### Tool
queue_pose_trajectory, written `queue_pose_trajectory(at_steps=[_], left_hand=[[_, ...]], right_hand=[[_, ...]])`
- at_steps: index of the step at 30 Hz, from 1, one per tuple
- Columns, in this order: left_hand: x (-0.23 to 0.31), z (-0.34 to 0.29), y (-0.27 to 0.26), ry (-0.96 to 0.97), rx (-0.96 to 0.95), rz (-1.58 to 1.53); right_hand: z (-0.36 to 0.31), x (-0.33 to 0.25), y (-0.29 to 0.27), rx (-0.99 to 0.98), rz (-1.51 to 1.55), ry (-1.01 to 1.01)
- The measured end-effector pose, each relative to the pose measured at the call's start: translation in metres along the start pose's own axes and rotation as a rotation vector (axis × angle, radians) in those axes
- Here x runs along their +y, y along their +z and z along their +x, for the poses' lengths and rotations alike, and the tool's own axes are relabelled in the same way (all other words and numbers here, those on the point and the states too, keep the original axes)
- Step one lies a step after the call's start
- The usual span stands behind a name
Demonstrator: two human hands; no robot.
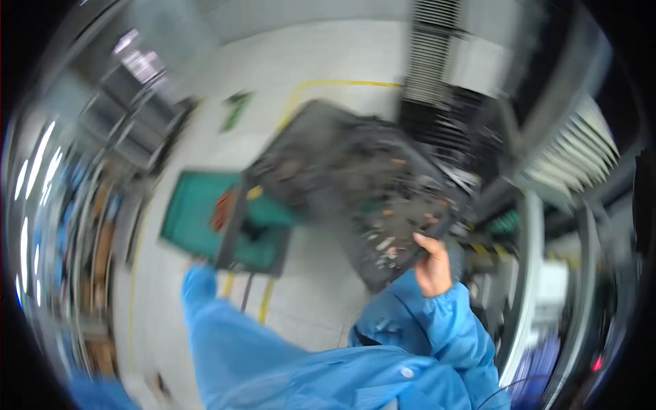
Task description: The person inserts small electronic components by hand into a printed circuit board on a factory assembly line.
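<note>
In R hand (432, 270), blk tray (374, 275), prob. w/ small parts (387, 247).

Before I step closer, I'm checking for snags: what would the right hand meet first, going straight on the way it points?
The right hand would likely meet the dark tray, whose edge it appears to grip; blur leaves depth unclear.
</note>
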State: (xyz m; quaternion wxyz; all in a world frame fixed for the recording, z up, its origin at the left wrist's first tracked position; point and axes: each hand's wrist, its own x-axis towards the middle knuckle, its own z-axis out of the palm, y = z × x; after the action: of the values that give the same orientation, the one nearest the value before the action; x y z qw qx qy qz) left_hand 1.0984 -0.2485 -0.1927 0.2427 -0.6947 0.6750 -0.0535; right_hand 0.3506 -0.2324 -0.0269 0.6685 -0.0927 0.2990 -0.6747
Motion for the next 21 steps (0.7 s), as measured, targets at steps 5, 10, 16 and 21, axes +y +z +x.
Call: queue_pose_trajectory(at_steps=[5,10,16,21], left_hand=[[0.004,0.058,-0.005,-0.151,0.098,-0.257],[0.149,0.030,-0.115,0.245,-0.044,-0.110],[0.367,-0.041,-0.326,0.672,-0.497,-0.255],[0.467,-0.102,-0.434,0.952,-0.897,-0.371]], right_hand=[[-0.094,-0.079,-0.056,0.307,0.044,-0.255],[-0.242,-0.139,-0.072,0.757,-0.015,-0.560],[-0.379,-0.125,-0.151,0.980,0.192,-0.862],[-0.407,-0.125,-0.187,0.966,0.421,-0.876]])
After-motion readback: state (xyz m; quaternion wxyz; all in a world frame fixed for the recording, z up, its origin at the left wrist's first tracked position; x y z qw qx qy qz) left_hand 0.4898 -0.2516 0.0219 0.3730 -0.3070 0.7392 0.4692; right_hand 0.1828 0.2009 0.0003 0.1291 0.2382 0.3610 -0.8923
